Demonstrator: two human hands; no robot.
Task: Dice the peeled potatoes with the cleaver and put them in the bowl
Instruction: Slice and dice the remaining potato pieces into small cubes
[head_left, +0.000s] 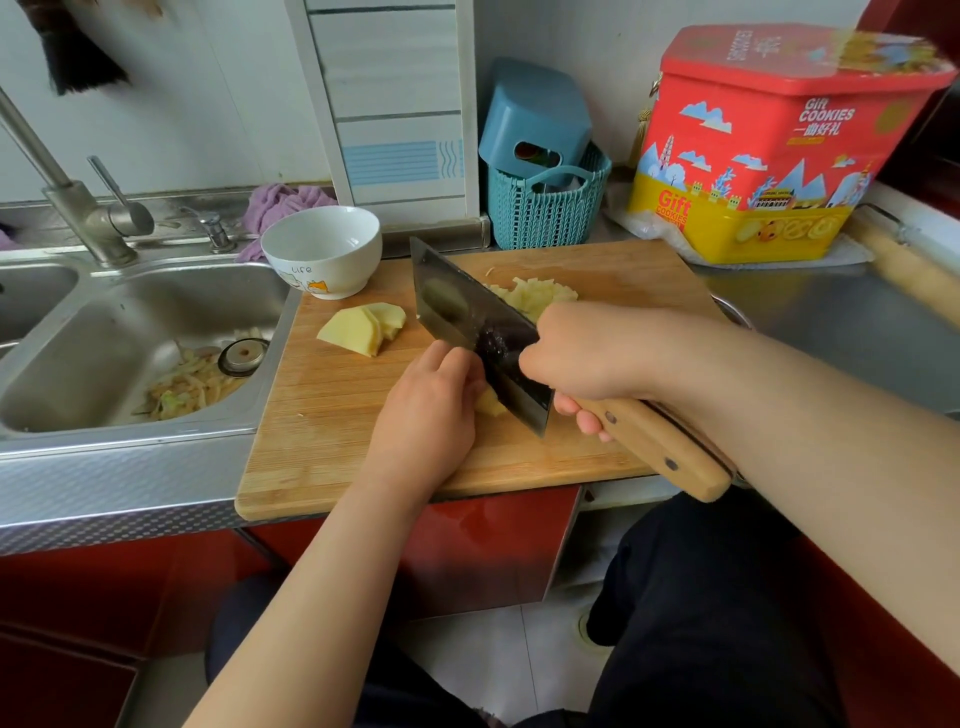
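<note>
Potato piece (491, 402) lies on the cutting board (332, 415), held down by the curled fingers (457, 364) of the left hand (428, 415) against the cleaver (478, 322), whose handle the right hand (582, 358) grips. Firm but wet and likely slippery, it wants pinning from above, knuckles to the blade. Sliced potato (366, 327) and diced bits (535, 296) wait near the empty bowl (322, 249).

A white bowl (322, 249) with orange cartoon print sits by pale yellow potato pieces (363, 327), a teal woven basket (545, 213) and a red-and-yellow cookie tin (769, 150).
</note>
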